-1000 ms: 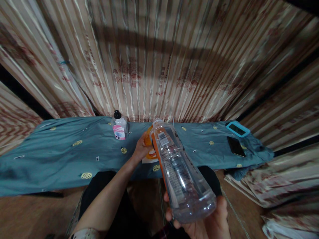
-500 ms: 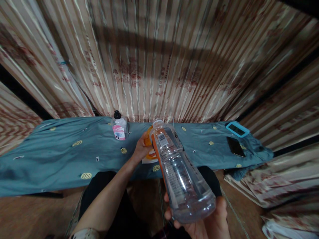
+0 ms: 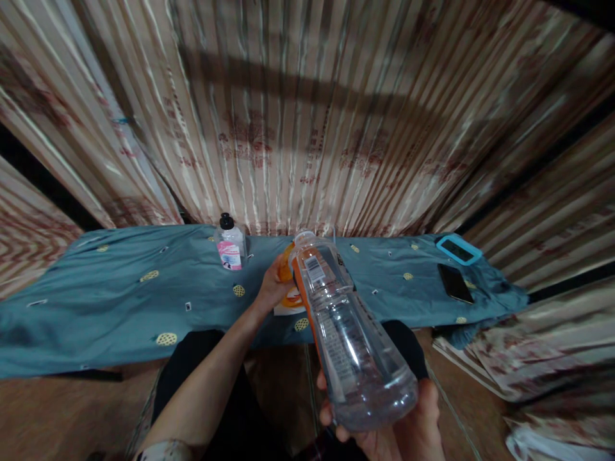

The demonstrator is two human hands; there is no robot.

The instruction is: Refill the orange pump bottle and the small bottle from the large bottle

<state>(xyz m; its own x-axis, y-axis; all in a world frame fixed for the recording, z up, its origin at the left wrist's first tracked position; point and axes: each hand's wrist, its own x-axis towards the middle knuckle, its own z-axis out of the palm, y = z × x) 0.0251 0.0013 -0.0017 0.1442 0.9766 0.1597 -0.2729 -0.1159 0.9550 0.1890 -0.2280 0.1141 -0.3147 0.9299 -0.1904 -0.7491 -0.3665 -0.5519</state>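
Observation:
A large clear plastic bottle [image 3: 358,352] with an orange and white label slants away from me, its open neck pointing to the far side. My right hand [image 3: 394,435] is closed around its base from below. Beyond the neck, my left hand [image 3: 273,285] grips an orange see-through container [image 3: 286,264], largely hidden behind the clear bottle. The bottle's mouth lies right by the top of that container; whether they touch I cannot tell. An orange and white printed patch [image 3: 291,299] shows below my left fingers.
A clear bottle with a black cap and pink label [image 3: 230,246] stands left on the teal cloth-covered table [image 3: 120,282]. To the right lie a blue-framed device [image 3: 459,249] and a black phone [image 3: 455,283]. A striped curtain [image 3: 298,128] hangs behind the table.
Almost nothing differs. The base of the clear bottle and my right hand have shifted very slightly to the right; my left hand keeps its place.

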